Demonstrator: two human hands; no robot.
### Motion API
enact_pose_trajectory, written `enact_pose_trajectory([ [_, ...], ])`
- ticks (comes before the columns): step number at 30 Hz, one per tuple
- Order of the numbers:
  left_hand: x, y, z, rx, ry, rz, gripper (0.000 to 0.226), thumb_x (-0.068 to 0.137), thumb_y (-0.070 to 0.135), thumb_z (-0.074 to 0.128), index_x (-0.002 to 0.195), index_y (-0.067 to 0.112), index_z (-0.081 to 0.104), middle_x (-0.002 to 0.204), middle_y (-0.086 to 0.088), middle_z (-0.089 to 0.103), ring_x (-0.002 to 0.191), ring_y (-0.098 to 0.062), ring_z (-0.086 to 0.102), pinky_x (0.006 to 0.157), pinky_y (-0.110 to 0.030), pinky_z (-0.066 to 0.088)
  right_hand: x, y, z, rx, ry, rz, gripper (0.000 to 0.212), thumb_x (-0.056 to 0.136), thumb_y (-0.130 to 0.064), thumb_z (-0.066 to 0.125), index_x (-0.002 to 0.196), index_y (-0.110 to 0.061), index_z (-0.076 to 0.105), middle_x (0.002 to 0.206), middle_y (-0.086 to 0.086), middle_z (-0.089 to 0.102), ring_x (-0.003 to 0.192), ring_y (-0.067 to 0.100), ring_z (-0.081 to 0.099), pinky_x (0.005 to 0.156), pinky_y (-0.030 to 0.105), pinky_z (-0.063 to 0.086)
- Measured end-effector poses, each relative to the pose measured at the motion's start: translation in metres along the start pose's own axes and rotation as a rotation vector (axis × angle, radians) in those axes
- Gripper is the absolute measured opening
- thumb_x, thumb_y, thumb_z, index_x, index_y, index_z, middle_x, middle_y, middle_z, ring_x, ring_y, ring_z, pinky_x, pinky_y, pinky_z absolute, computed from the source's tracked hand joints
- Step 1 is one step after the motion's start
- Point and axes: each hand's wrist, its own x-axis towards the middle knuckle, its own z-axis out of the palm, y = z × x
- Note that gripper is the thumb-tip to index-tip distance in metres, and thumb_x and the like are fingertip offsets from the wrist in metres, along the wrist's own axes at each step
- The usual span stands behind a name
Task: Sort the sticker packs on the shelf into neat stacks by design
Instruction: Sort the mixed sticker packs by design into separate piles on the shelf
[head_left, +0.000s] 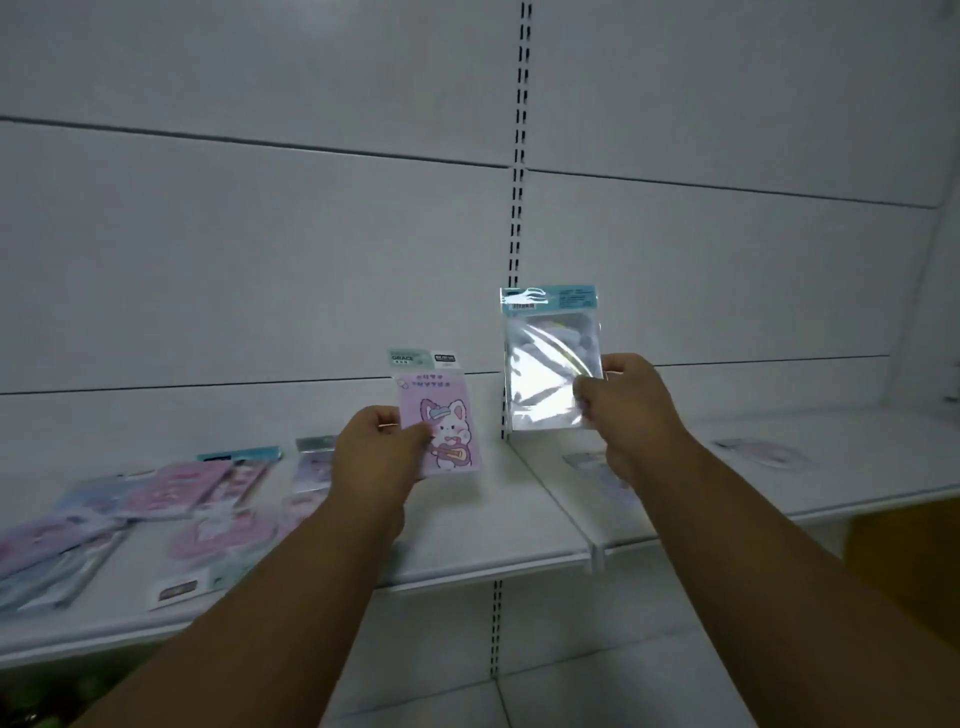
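Observation:
My left hand (376, 457) pinches a pink sticker pack with a cartoon bunny (449, 415) by its left edge, holding it upright above the white shelf (467, 540). My right hand (623, 405) pinches a second pack (545, 358) by its right edge; its clear sleeve glares so the design is hidden, and a teal header tops it. Several loose pink and lilac packs (171, 499) lie scattered on the shelf's left part.
A slotted upright (517, 208) divides the white back panel. On the right shelf section lies a flat pack (758, 452) and another faint one (587, 462). An orange surface (904, 551) shows below the right shelf edge.

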Motion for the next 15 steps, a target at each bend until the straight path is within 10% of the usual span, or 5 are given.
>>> enact_pose_trajectory([
  [4,-0.006,-0.013,0.082,0.079,-0.142,-0.062,0.015,0.085,0.014,0.073,0.092,0.009,0.060,0.087,-0.009,0.071,0.065,-0.019,0.073,0.048,-0.025,0.057,0.018,0.000,-0.066,0.025,-0.011,-0.021,0.015,0.078,-0.007,0.063,0.083,-0.020,0.065,0.087,0.011,0.073,0.082,0.033,0.072,0.079,0.050,0.059],
  [15,-0.012,-0.057,0.239,0.429,-0.105,-0.170,0.019,0.075,0.012,0.078,0.080,-0.001,0.065,0.082,-0.021,0.072,0.075,-0.033,0.073,0.073,-0.047,0.062,0.103,0.046,-0.175,0.071,-0.155,0.002,0.019,0.081,-0.005,0.066,0.091,-0.018,0.058,0.093,0.011,0.072,0.078,0.025,0.073,0.068,0.039,0.061],
])
